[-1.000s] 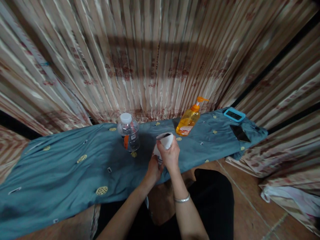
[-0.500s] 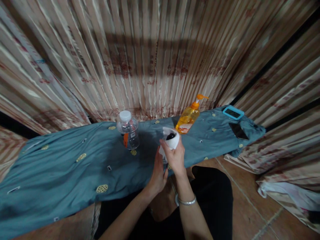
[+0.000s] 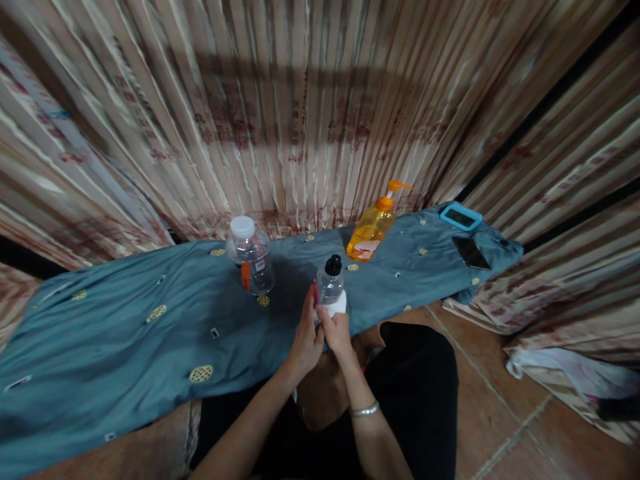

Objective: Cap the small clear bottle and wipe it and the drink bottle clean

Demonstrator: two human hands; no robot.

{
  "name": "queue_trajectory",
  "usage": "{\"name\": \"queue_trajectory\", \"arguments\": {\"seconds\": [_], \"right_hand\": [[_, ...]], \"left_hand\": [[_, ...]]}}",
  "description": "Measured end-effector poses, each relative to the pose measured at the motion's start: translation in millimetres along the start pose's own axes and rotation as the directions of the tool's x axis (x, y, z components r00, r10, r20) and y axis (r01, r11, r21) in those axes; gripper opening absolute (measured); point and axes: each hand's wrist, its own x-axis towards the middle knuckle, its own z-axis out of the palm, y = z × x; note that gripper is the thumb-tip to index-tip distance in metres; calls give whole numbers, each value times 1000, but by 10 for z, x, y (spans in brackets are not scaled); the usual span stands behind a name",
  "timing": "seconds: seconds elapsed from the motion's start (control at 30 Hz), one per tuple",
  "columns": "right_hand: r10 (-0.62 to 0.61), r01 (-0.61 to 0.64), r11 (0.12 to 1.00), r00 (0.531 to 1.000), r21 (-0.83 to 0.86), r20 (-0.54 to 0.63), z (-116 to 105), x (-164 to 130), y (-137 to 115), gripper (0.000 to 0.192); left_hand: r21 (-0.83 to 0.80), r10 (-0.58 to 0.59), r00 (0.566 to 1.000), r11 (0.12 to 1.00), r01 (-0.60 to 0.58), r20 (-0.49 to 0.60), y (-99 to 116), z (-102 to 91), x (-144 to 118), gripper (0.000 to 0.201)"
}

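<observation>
A small clear bottle (image 3: 329, 287) with a black cap stands tilted between my hands, above the near edge of the cloth-covered surface. My left hand (image 3: 306, 339) is wrapped round its left side and lower part. In my right hand (image 3: 338, 333) is a white tissue (image 3: 339, 305), pressed against the bottle's front and right side. The bottle's lower end is hidden behind my fingers. To the left stands a large clear plastic bottle (image 3: 255, 263) with a white lid and an orange label. Beyond my hands, to the right, is a pump bottle (image 3: 371, 230) of orange-yellow liquid.
A teal patterned cloth (image 3: 125, 347) covers the long narrow surface. At its right end lie a blue-framed device (image 3: 461, 217) and a dark phone (image 3: 471, 253). Pleated curtains (image 3: 280, 120) hang close behind. Tiled floor (image 3: 480, 360) shows at the lower right.
The white tissue has gone from around the bottle's black cap down to its body, baring the cap and shoulder. My right hand has moved down and left with it.
</observation>
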Motion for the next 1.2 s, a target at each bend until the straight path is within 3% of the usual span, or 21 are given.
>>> {"name": "queue_trajectory", "arguments": {"seconds": [0.13,0.3,0.43,0.6,0.73,0.87,1.0,1.1,1.2], "right_hand": [[-1,2,1000,1000,31,-12,-87,-14,-111,52],[-39,52,978,997,200,-68,-161,550,-457,69],[68,-60,961,997,269,-21,-26,845,-372,68],[214,-193,944,976,268,-49,141,472,22,72],[229,-192,940,968,282,-105,110,221,61,70],[176,-136,941,979,311,-106,-15,361,-222,70],[116,-73,950,985,304,-127,-107,617,-479,64],[163,-124,937,982,327,-93,-71,668,-428,66],[210,-183,924,977,335,-43,23,559,-210,73]], "left_hand": [[-4,-27,999,1000,27,-19,23,1,36,79],[-16,-83,996,996,83,-42,53,28,70,90],[-79,-162,984,985,156,-77,83,75,120,94],[-239,-231,966,950,199,-113,143,82,239,91],[-325,-252,960,924,201,-123,129,11,358,92],[-388,-274,959,893,227,-69,38,-67,427,90],[-335,-312,948,901,274,-65,-18,-96,454,82],[-320,-305,949,909,266,-76,-42,-76,463,81],[-334,-279,952,915,226,-122,-76,-50,475,91]]}}
